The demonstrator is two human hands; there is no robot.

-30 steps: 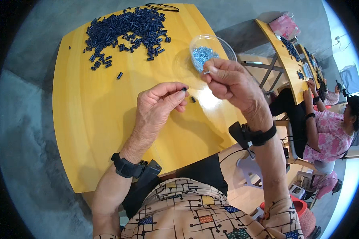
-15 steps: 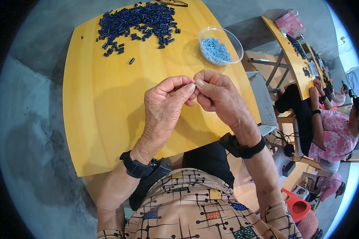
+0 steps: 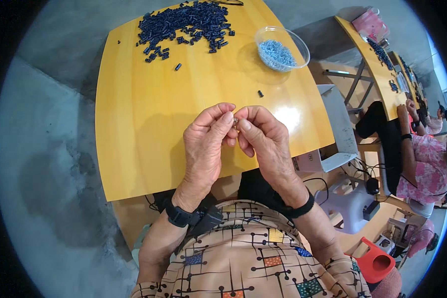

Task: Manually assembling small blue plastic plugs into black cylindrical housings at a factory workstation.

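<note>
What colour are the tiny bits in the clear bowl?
Light blue. The bits in the bowl show best in the head view.

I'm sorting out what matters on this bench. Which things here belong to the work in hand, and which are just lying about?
In the job:
- left hand and right hand, fingers pinched on a tiny piece
- pile of dark blue pieces
- clear bowl of light blue bits
- yellow table

Lying about:
- stray dark piece
- red bin
- white box
</note>
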